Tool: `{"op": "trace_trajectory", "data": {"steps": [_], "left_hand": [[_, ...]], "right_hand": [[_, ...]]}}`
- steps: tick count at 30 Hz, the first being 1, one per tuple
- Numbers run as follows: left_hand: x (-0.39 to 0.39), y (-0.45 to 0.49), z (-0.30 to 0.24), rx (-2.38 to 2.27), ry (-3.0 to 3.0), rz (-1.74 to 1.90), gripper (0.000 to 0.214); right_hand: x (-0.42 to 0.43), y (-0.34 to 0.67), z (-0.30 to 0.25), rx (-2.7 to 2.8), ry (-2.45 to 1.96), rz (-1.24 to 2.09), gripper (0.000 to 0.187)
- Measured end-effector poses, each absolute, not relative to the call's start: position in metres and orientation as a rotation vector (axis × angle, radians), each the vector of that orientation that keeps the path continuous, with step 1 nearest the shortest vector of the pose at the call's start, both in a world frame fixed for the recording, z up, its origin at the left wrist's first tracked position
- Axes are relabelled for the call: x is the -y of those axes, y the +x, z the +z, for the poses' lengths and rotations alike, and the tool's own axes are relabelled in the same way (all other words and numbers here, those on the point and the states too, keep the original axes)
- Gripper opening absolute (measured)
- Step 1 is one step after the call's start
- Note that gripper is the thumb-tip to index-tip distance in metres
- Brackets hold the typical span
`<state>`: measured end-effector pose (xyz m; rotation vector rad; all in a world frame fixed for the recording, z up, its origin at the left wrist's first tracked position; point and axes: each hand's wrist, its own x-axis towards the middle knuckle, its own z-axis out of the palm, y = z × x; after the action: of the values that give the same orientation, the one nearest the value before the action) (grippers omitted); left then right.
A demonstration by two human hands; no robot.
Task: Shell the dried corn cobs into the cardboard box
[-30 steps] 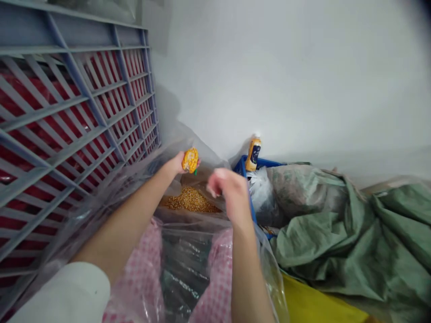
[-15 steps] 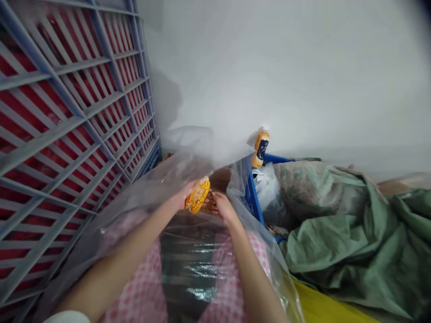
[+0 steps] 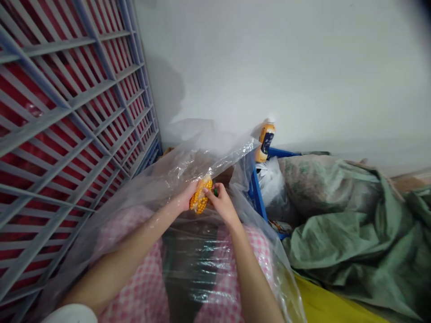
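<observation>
My left hand point(image 3: 189, 196) is wrapped round an ear of corn point(image 3: 202, 197), yellow with pale patches where kernels are gone. Close against its right side, my right hand point(image 3: 220, 200) has its thumb on the cob and its fingers curled. A small green thing point(image 3: 216, 191) shows between that thumb and the fingers; its kind is too small to make out. Both hands are over a clear plastic sheet or bag point(image 3: 175, 168), which spreads across my lap. Pink checked cloth point(image 3: 134, 264) covers my legs beneath the plastic.
On the left stands a tall stack of grey-blue plastic crates point(image 3: 111, 85) with red inside. A blue crate point(image 3: 258, 197) with plastic bags is at the right, an orange bottle point(image 3: 265, 141) by its corner. Green cloth sacks point(image 3: 353, 242) lie further right; a white wall point(image 3: 269, 58) is behind.
My right hand has come up against the corn, its thumb now on the cob; before, it was lower beside it with fingers apart. The green thing has come into sight. The view has shifted slightly.
</observation>
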<state>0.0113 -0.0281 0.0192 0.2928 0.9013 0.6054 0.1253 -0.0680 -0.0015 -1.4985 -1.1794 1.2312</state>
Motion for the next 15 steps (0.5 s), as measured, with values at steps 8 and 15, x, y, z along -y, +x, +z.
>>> {"op": "trace_trajectory", "data": {"steps": [8,15], "left_hand": [[0.024,0.009,0.02,-0.852,0.28,0.625,0.034],[0.022,0.009,0.01,-0.875,0.282,0.633,0.036]], "right_hand": [[0.071,0.127,0.011,1.309,-1.397,1.175,0.024],[0.073,0.131,0.021,1.609,-1.439,1.004,0.02]]}}
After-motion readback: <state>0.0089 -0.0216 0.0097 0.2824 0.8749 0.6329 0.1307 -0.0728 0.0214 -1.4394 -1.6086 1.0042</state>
